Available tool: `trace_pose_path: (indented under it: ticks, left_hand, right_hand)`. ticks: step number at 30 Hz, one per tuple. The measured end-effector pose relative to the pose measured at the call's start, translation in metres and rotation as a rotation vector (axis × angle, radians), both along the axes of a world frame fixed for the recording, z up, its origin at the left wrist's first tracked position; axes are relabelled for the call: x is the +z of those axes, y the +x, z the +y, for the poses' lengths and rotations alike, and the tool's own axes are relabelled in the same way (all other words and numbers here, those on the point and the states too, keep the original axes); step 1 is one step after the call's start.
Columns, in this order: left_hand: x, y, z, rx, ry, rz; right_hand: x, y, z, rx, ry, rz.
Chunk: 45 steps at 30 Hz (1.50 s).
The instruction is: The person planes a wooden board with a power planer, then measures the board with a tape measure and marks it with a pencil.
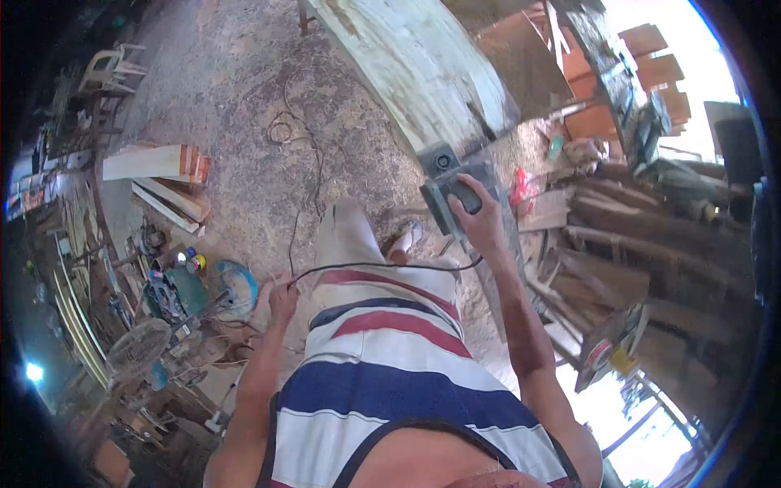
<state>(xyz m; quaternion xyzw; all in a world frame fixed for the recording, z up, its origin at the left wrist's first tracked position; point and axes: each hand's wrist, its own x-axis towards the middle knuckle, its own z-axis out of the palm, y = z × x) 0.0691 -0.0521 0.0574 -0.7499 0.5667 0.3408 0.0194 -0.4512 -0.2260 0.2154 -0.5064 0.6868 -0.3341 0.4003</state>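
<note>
My right hand (482, 220) is closed around the handle of a dark grey-green electric planer (443, 207). The planer is at the near end of a long pale wood slab (415, 65), over a dark support (488, 175); whether its base touches is hidden. A black power cord (382, 265) runs from my right hand across my waist to my left side. There my left hand (282, 299) is closed on the cord, low beside my thigh. The cord hangs down from it toward the floor.
Wood shavings cover the floor (244, 89), where a loose cable (317, 154) lies. Cut boards (154, 165) are stacked at left, near a fan (140, 346) and a blue round object (237, 289). Timber (643, 211) is piled at right, beside a red plastic bag (522, 187).
</note>
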Motion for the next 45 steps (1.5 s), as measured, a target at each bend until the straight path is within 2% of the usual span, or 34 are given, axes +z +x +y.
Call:
trace_pose_path:
  ticks: [1,4,8,11,12,15,17,19,20,21,24,26,27,28,29,30,32,33,35,36,38,41,42,43,45]
  left_hand:
    - [0.001,-0.005,0.010,0.118,0.024,0.066]
    - [-0.047,-0.015,0.049,0.012,-0.083,-0.046]
    - [-0.038,-0.055,0.021,0.365,0.089,0.028]
    - [-0.037,-0.060,-0.029,0.595,0.170,0.103]
    - [-0.055,-0.052,-0.039,0.636,0.156,0.100]
    - [-0.087,-0.021,-0.090,0.765,-0.025,0.183]
    - [-0.010,-0.039,-0.166,0.949,0.069,0.311]
    - [-0.036,-0.005,-0.184,0.942,-0.032,0.423]
    - [-0.028,-0.002,-0.198,0.956,-0.041,0.440]
    - [-0.011,0.002,-0.216,0.966,-0.059,0.457]
    - [0.000,0.015,-0.227,0.866,-0.067,0.492]
    - [-0.004,0.010,-0.214,0.789,-0.046,0.455]
    - [-0.009,0.004,-0.207,0.750,-0.039,0.438]
    - [-0.012,-0.004,-0.198,0.672,-0.023,0.382]
    - [-0.016,-0.015,-0.185,0.591,-0.005,0.326]
    - [-0.021,-0.024,-0.172,0.511,0.012,0.268]
    - [-0.055,-0.039,-0.133,0.289,-0.001,0.149]
    - [-0.064,-0.042,-0.117,0.176,-0.005,0.087]
    - [-0.061,-0.061,-0.109,0.204,0.103,0.126]
    - [-0.061,-0.070,-0.107,0.220,0.153,0.146]
    - [-0.066,-0.075,-0.105,0.276,0.074,0.166]
    - [-0.057,-0.072,-0.128,0.330,-0.054,0.224]
    - [-0.047,-0.070,-0.136,0.335,-0.121,0.278]
    - [-0.043,-0.067,-0.143,0.416,-0.141,0.327]
    - [-0.040,-0.061,-0.157,0.656,-0.140,0.424]
  right_hand:
    - [-0.006,-0.001,-0.015,0.032,-0.034,0.013]
    - [-0.013,0.013,-0.074,0.076,-0.065,-0.013]
    - [-0.016,0.052,-0.167,0.101,-0.070,0.003]
    - [-0.013,0.087,-0.247,0.134,-0.084,0.029]
    - [-0.017,0.098,-0.277,0.155,-0.093,0.028]
    - [-0.020,0.137,-0.373,0.195,-0.134,-0.032]
    - [-0.056,0.164,-0.452,0.253,-0.299,0.179]
    - [-0.023,0.185,-0.498,0.282,-0.287,0.013]
    - [-0.013,0.188,-0.509,0.282,-0.294,-0.075]
    - [-0.012,0.184,-0.508,0.265,-0.280,-0.061]
    - [-0.013,0.157,-0.472,0.259,-0.313,0.038]
    - [-0.046,0.103,-0.398,0.257,-0.326,0.159]
    - [-0.061,0.073,-0.348,0.296,-0.287,0.090]
    - [-0.034,0.054,-0.287,0.233,-0.129,0.074]
    - [-0.024,0.033,-0.225,0.159,-0.104,0.060]
    - [-0.027,0.007,-0.170,0.186,-0.148,0.086]
    - [-0.005,-0.023,-0.070,0.103,-0.014,0.093]
    - [-0.003,-0.033,-0.035,0.053,0.046,0.064]
    - [-0.009,-0.040,-0.010,0.015,0.081,0.031]
    - [-0.010,-0.042,-0.004,-0.002,0.094,0.016]
    - [-0.006,-0.033,-0.036,0.012,0.073,0.006]
    - [-0.005,0.008,-0.151,0.018,-0.036,-0.042]
    - [-0.016,0.018,-0.184,0.031,-0.102,0.017]
    - [-0.026,0.026,-0.216,0.043,-0.167,0.074]
    - [-0.030,0.047,-0.288,0.064,-0.118,0.013]
